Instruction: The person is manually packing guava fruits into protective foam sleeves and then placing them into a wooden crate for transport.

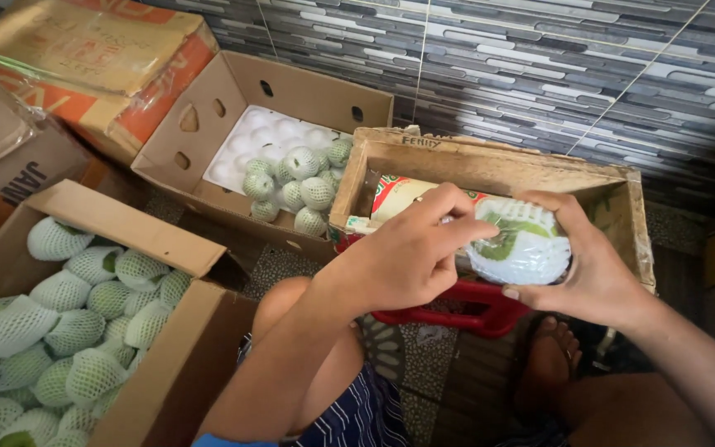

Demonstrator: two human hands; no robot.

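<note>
Right hand is clamped around a netted green fruit over the wooden crate; left hand pinches its foam net, fingers together.

Right hand cupping a net-wrapped green fruit from the far side, left hand pinching its near edge. Behind both hands, a wooden crate; left of the left hand, cardboard boxes of netted fruit.

Bare arms, striped navy shorts
</note>
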